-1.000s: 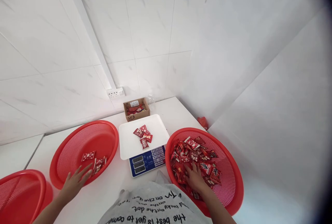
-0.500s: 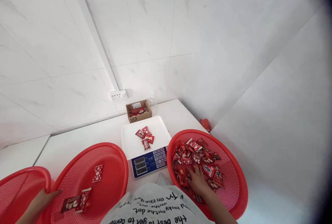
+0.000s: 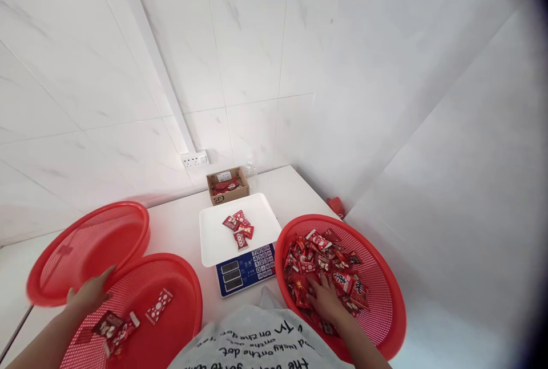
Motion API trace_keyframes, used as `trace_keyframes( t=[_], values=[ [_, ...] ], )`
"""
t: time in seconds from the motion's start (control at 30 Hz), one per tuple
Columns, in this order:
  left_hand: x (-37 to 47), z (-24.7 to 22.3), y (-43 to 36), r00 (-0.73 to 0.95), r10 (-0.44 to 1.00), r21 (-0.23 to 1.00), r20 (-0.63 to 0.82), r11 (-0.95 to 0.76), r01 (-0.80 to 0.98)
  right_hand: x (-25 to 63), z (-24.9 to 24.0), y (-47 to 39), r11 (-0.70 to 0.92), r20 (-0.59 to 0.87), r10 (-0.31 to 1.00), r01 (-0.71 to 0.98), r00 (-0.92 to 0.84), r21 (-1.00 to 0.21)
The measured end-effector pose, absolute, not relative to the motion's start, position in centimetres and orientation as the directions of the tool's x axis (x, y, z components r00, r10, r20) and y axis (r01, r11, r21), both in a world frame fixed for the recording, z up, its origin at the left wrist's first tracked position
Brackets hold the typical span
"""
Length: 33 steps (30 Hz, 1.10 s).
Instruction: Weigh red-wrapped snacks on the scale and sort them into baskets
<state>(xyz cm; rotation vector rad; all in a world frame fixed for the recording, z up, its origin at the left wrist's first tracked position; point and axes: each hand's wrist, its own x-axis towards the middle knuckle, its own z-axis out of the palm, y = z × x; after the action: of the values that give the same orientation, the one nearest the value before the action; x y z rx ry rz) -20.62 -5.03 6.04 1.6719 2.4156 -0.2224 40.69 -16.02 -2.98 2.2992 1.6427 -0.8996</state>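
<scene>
My left hand (image 3: pixel 89 296) is at the near rim of the far-left red plastic basket (image 3: pixel 143 226), thumb and fingers about the rim, gripping it. That basket is tilted and overlaps the back edge of a second red basket (image 3: pixel 197 295). A few red wrapped candies (image 3: pixel 159 306) lie in the second basket. My right hand (image 3: pixel 326 300) rests with fingers apart on a heap of red candy packets (image 3: pixel 319 239) inside the right red basket (image 3: pixel 396 300); its fingertips partly sink among the packets. Between the baskets stands a digital scale (image 3: pixel 246 271) with several candies (image 3: pixel 240 225) on its white tray (image 3: pixel 214 243).
Behind the scale is a small cardboard box (image 3: pixel 231 195) holding red packets, with clear plastic beside it. A power socket (image 3: pixel 194 159) is on the tiled wall. Some red object (image 3: pixel 336 206) sits at the table's right edge by the wall.
My left hand has moved the far-left basket back and to the right. The second basket has shifted nearer, and candies in it have slid. My right hand stays in the right basket.
</scene>
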Motion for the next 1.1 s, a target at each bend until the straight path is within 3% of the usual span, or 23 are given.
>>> trace_keyframes(
  t=[0.1,0.2,0.47,0.7,0.83,1.1],
  values=[
    [-19.3,7.1,-4.6,-0.215,0.956,-0.092,-0.199,0.200,0.975,40.7,-3.0,-16.0,-0.363,-0.563,0.801,0.913,0.203,-0.186],
    [-18.3,7.6,-4.7,-0.128,0.978,-0.059,-0.168,0.119,0.991,40.8,-3.2,-16.0,-0.341,-0.557,0.808,0.923,0.190,-0.179],
    [-17.7,7.1,-5.2,-0.099,0.983,0.020,-0.152,0.103,0.995,41.0,-4.2,-16.0,-0.327,-0.546,0.815,0.932,0.194,-0.158],
    [-12.2,6.8,-3.8,-0.023,0.965,0.200,-0.261,0.078,0.977,40.7,-3.2,-16.1,-0.310,-0.544,0.821,0.936,0.174,-0.168],
    [-8.5,6.4,-3.1,0.030,0.972,0.294,-0.231,0.040,0.955,40.5,-2.4,-16.1,-0.310,-0.548,0.817,0.937,0.177,-0.160],
    [-4.7,5.9,-1.6,0.101,0.964,0.378,-0.247,-0.001,0.926,40.5,-2.8,-16.0,-0.331,-0.563,0.804,0.930,0.189,-0.160]
  ],
)
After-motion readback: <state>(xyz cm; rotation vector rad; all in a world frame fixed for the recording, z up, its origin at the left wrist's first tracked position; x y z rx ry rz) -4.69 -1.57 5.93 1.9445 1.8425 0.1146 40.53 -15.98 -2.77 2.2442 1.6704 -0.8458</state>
